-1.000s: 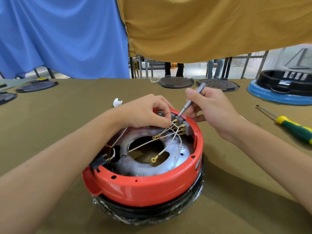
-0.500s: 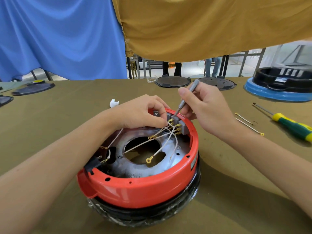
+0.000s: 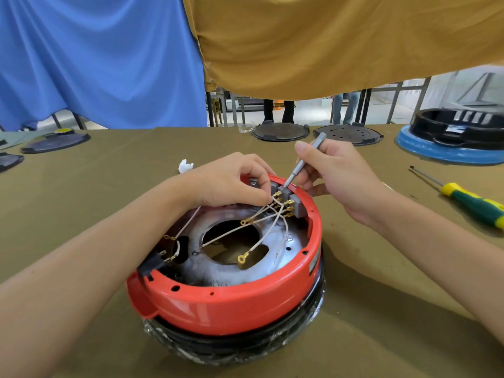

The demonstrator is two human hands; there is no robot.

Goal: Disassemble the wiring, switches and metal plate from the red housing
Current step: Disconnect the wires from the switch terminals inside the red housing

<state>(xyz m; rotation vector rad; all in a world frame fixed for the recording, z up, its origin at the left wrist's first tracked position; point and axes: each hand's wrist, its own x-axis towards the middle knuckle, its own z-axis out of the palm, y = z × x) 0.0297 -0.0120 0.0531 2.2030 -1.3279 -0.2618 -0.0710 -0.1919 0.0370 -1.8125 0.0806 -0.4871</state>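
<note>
Head view shows the red housing (image 3: 226, 304) upside-down near the front edge of the bench (image 3: 95, 186), resting on a black base wrapped in film (image 3: 237, 347). Inside it lies the metal plate (image 3: 286, 257) with a round hole at its middle, and white wires (image 3: 270, 230) with gold ring terminals run across it to the grey switches (image 3: 296, 204) clipped into the far wall of the housing.

The right hand (image 3: 338, 175) grips a slim grey tool (image 3: 302, 162) in curled fingers and thumb. The tool's long axis slopes down and to the left, away from that hand, and its tip meets the top of the middle switch block just at the far rim. The left hand (image 3: 231, 181) reaches over the rim from the left, its fingertips pinching the wire terminals on the near face of the same switch block.

So the switches lie between the two hands, touched by both: the tool comes from above and the right, the pinch from the left and inside. The coming move seems to turn on that line, a pry or press along the tool's slope while the left hand pulls a terminal inward, toward the plate's hole.

A green and yellow screwdriver (image 3: 471, 201) lies unused near the right edge of the bench, well apart from the housing.
</note>
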